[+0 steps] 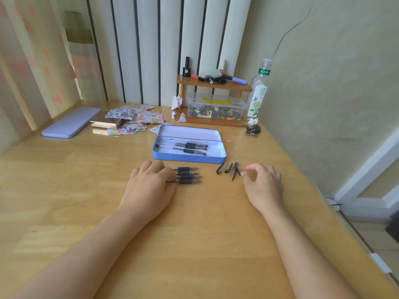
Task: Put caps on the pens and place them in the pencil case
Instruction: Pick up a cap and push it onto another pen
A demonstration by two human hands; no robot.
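Four uncapped pens point(187, 175) lie in a tidy row at desk centre, rubber grips dark, tips toward three o'clock. The left hand point(149, 186) rests on their barrels, fingers flat, likely steadying them. At three o'clock, loose caps point(228, 170) lie clustered; the right hand point(263, 182) hovers beside them, fingers slightly apart, holding nothing. At twelve o'clock the open blue metal pencil case point(190, 157) holds pens.

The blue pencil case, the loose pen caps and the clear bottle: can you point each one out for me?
Blue pencil case point(172, 157): head view, its front wall.
Loose pen caps point(228, 167): head view, a middle cap of the cluster.
Clear bottle point(258, 93): head view, its labelled body.
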